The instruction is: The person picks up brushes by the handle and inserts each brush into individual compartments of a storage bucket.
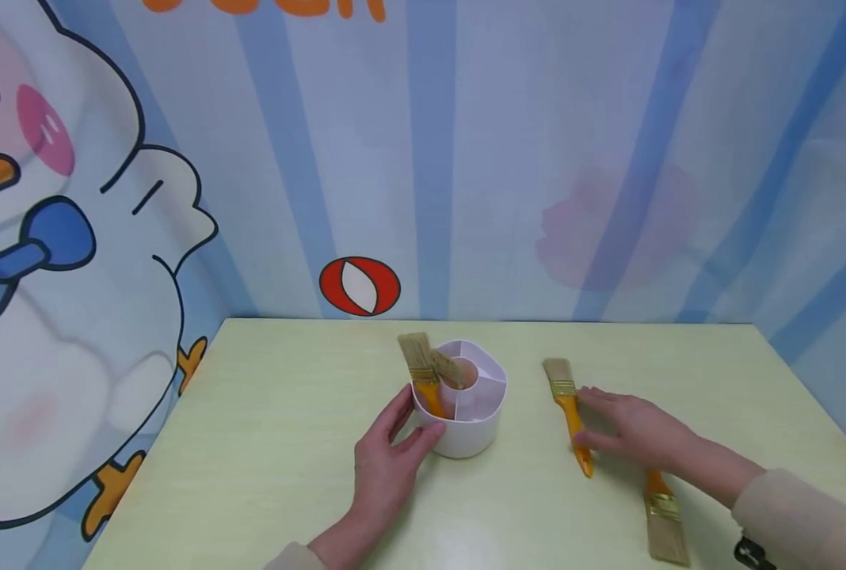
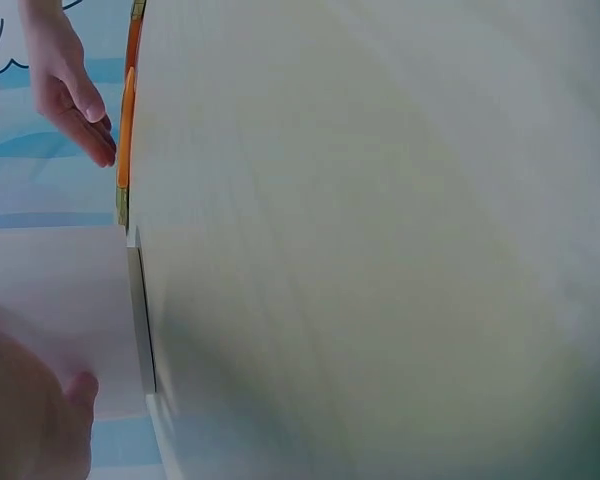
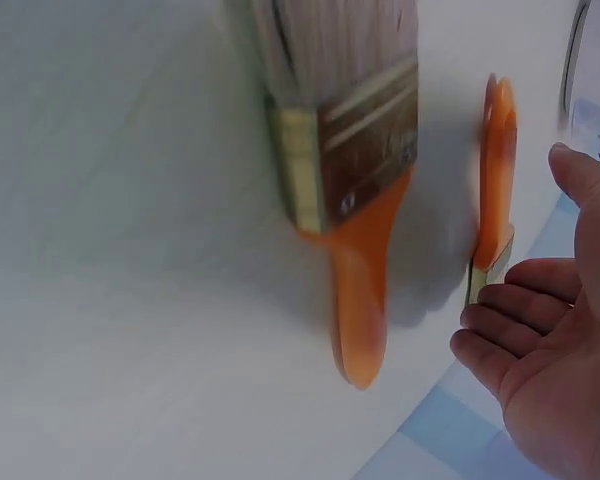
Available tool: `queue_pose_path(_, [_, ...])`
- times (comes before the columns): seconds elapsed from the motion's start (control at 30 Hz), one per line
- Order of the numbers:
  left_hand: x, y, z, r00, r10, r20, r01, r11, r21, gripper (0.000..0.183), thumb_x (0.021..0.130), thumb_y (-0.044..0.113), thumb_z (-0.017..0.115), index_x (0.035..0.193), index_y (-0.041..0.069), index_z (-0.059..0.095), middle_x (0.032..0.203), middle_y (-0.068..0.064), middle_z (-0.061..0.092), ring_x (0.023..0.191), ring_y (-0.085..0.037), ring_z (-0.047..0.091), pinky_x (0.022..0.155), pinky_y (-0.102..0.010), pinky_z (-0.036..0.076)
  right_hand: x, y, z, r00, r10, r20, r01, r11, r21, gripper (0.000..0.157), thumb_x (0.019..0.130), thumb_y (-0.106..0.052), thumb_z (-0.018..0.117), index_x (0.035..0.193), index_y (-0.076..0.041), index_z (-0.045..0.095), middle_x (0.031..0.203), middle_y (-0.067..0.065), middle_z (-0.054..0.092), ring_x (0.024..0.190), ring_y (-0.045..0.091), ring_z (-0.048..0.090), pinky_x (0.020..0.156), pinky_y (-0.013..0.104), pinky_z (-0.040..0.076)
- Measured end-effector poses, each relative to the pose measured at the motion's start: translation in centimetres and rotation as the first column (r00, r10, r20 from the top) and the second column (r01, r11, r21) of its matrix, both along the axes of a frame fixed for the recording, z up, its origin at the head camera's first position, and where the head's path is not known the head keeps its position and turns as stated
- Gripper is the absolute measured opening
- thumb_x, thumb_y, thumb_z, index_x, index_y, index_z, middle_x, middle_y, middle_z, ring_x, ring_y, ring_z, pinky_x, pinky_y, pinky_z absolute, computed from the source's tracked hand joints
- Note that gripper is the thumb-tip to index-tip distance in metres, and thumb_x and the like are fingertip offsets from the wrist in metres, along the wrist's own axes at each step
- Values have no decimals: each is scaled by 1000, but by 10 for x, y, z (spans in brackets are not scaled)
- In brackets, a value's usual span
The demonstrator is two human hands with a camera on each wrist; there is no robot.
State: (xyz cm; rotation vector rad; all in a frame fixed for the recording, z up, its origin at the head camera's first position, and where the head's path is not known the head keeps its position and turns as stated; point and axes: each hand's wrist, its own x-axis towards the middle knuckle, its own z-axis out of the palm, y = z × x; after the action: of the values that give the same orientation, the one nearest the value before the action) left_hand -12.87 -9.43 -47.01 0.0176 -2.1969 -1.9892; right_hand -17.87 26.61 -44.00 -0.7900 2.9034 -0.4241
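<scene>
Your left hand [image 1: 390, 469] grips the white divided holder [image 1: 466, 439], its fingers partly hidden behind it; two paintbrushes [image 1: 417, 358] lean inside, lower handles concealed. Your right hand [image 1: 635, 427], fingers loosely extended, is beside an orange-handled paintbrush [image 1: 571, 413] on the worktop [image 1: 287, 396]; contact is unclear. Your arm partly covers the nearer paintbrush [image 1: 667, 530].

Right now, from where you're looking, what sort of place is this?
Probably a staged tabletop corner, perhaps a craft or playroom setting: a pale table stands against a blue-striped backdrop printed with a cartoon bird, and on it is a divided organizer.
</scene>
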Motion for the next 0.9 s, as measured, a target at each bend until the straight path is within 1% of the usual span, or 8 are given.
queue_pose_path(0.1, [-1,-1,-1,1000,3,-2,-3,1000,-2,69,93,22,87,154,10,58,157,-9,57,144,-33,56,99,-32,60,4,-5,-3,1000,0,0,0,1000,13,79,96,-51,77,150,3,58,152,31,55,135,51,58,108,64,52])
queue_pose_path(0.3, [-2,-1,-2,1000,-3,-10,3,1000,0,69,93,22,87,154,9,58,157,-10,58,143,-34,56,99,-33,60,6,-9,-9,1000,27,10,-27,998,51,75,99,-47,76,158,-7,53,161,23,49,138,49,56,108,62,53])
queue_pose_path(0.47, [-1,-1,-2,1000,-8,-15,8,1000,4,69,93,22,87,154,9,58,157,-10,58,144,-34,56,99,-33,60,0,-3,-9,998,69,12,-70,995,66,72,100,-43,75,159,-7,52,163,23,47,139,50,54,107,63,53])
queue_pose_path(0.6, [-2,0,-2,1000,-11,-14,11,1000,-2,69,93,22,86,154,9,57,157,-10,57,144,-34,56,99,-33,60,-4,4,-8,997,79,14,-80,995,64,70,101,-37,76,159,-6,51,162,24,47,139,50,55,107,63,53])
queue_pose_path(0.73, [-2,1,-2,1000,-15,-8,15,1000,-16,69,94,24,86,155,9,57,158,-9,57,144,-34,56,99,-33,60,-4,8,-9,999,45,5,-46,998,40,69,100,-34,77,155,1,54,159,27,50,139,50,54,109,63,52])
queue_pose_path(0.83, [-2,0,-1,1000,-9,-5,9,1000,-24,70,93,23,86,155,10,57,157,-9,57,144,-34,56,99,-33,60,-2,8,-10,1000,-6,-25,7,1000,11,68,100,-36,77,149,6,57,155,29,53,140,49,54,110,63,50])
queue_pose_path(0.9, [-1,0,0,1000,-2,0,2,1000,-30,70,93,23,86,155,10,57,158,-9,57,144,-33,56,99,-32,60,-2,5,-12,998,-37,-41,37,999,-12,68,100,-39,76,147,7,59,152,30,56,138,50,55,111,64,50])
